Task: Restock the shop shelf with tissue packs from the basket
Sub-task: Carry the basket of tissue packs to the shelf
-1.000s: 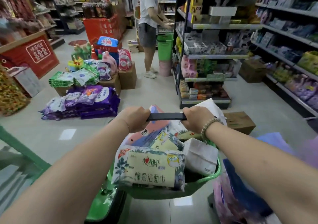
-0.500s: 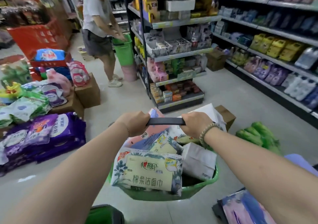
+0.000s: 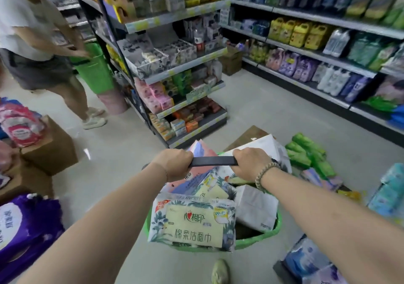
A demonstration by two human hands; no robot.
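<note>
A green basket (image 3: 277, 229) hangs in front of me, heaped with tissue packs. Nearest me lies a cream and leaf-patterned pack (image 3: 192, 223); a white pack (image 3: 255, 207) and a pink pack (image 3: 197, 150) sit behind it. My left hand (image 3: 173, 162) and my right hand (image 3: 251, 162) both grip the black basket handle (image 3: 213, 161), one at each end. A beaded bracelet is on my right wrist. The end shelf unit (image 3: 175, 69) stands ahead, and a long wall shelf (image 3: 317, 54) runs along the right.
A person in a white top (image 3: 32, 43) stands at the left by a green bin (image 3: 94, 69). Cardboard boxes (image 3: 50, 150) and purple packs (image 3: 26, 229) lie on the left floor. Green packs (image 3: 308, 152), blue packs (image 3: 306, 259) and a box crowd the right floor.
The view has swung right and moved closer to the end shelf and the right aisle. Both hands keep the same grip on the basket handle.
</note>
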